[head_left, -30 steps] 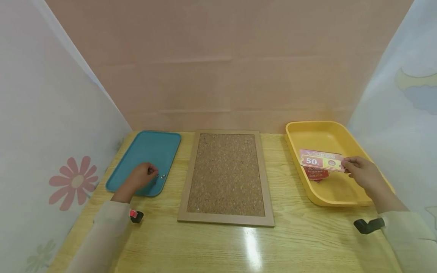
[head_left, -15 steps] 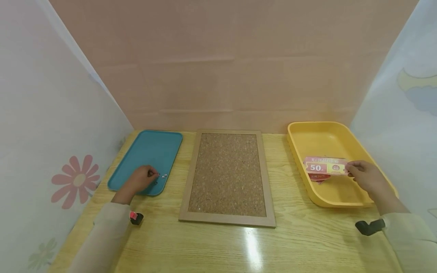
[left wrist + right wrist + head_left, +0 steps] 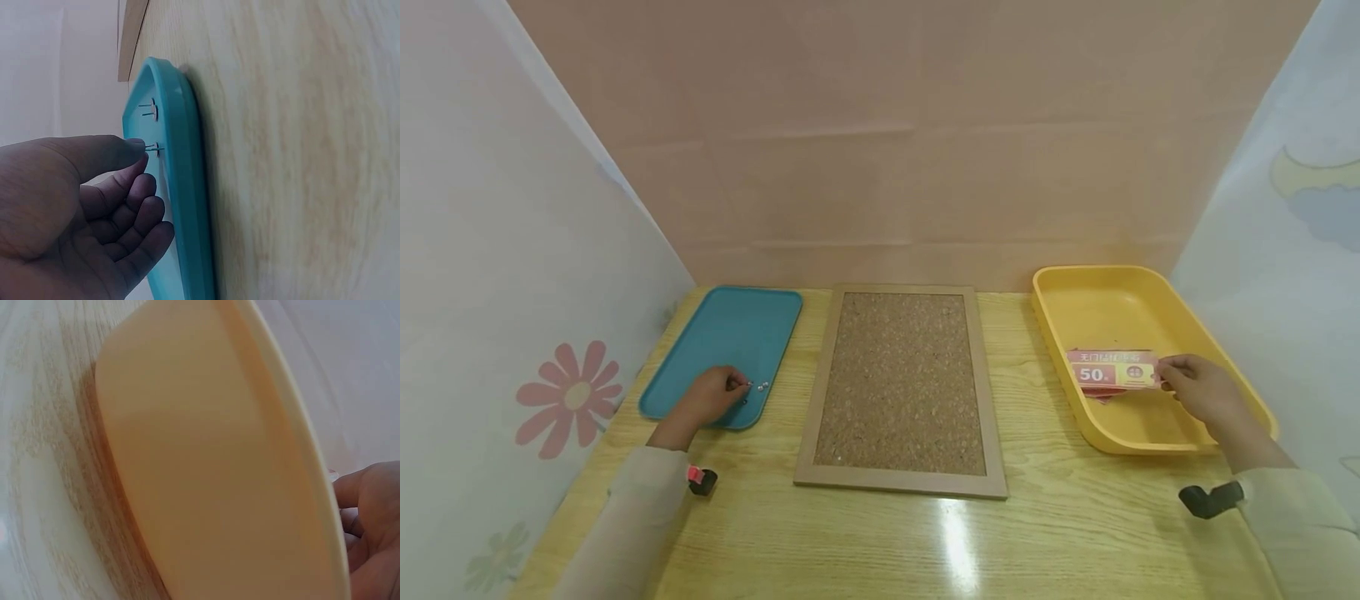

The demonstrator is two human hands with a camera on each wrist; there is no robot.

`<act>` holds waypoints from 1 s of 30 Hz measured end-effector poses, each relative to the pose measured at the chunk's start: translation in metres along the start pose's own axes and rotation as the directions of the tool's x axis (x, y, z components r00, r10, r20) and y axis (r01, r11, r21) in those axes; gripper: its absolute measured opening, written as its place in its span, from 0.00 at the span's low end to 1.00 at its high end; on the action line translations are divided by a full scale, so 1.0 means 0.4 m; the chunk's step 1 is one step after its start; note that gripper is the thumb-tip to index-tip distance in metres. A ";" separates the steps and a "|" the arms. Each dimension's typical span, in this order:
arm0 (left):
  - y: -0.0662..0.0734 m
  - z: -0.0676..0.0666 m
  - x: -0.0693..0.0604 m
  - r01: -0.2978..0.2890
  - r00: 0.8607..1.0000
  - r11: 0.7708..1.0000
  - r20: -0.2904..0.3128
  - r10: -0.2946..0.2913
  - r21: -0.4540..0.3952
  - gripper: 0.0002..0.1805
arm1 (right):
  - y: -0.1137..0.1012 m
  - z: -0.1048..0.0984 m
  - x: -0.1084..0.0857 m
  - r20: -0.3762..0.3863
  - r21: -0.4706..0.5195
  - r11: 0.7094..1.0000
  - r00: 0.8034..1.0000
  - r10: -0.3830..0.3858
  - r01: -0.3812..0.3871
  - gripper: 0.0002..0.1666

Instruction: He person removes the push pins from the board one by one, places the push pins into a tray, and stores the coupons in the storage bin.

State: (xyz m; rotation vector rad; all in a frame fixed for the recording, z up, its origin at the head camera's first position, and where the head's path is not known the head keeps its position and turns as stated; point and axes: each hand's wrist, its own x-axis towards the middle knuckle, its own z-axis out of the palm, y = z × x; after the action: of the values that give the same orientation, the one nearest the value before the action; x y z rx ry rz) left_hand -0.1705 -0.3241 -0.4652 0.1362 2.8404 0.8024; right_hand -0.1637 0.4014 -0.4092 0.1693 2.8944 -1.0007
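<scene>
My left hand [image 3: 715,393] is over the near right part of the blue tray [image 3: 733,325]. In the left wrist view its thumb and forefinger meet at a thumbtack [image 3: 156,149], pinching its upright pin. Several other thumbtacks [image 3: 763,386] lie close by on the tray, some point up. My right hand [image 3: 1201,388] reaches into the yellow bin [image 3: 1112,312] and pinches the right end of a red and yellow coupon [image 3: 1093,373] printed with "50". More red coupons [image 3: 1102,397] lie partly hidden beneath it. The bin wall hides the coupon almost wholly in the right wrist view.
A wood-framed cork board [image 3: 902,383] lies between the tray and the bin on the wooden table [image 3: 850,550]. White patterned sheets stand at left and right, and a pinkish-brown wall [image 3: 880,167] rises behind.
The right hand has lowered the coupon slightly, levelling it over the red coupons in the bin. The left hand has shifted slightly, its fingertips closing in on the thumbtack.
</scene>
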 end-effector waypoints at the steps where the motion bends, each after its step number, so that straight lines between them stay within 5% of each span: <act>1: 0.001 0.000 0.001 0.000 1.000 1.000 0.000 0.000 -0.002 0.10 | 0.000 0.000 0.000 0.000 0.002 1.000 1.000 0.002 -0.002 0.31; 13: 0.006 -0.002 -0.001 0.012 1.000 0.999 0.011 -0.012 -0.034 0.11 | 0.016 -0.002 0.001 0.002 0.022 1.000 1.000 0.001 -0.001 0.31; 20: 0.014 -0.001 0.004 -0.034 0.999 0.999 -0.022 0.033 -0.042 0.11 | 0.031 -0.021 -0.016 0.012 -0.011 1.000 1.000 -0.006 0.006 0.32; 30: 0.059 -0.030 -0.002 -0.130 0.983 0.991 -0.137 0.124 -0.032 0.15 | -0.058 -0.033 -0.011 -0.142 -0.098 0.993 0.987 -0.078 0.065 0.32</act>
State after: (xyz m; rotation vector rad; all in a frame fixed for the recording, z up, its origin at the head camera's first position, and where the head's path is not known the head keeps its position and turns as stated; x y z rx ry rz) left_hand -0.1714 -0.3103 -0.4425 0.2700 2.9640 0.9287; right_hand -0.1626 0.3911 -0.3841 0.1391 3.0931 -0.8968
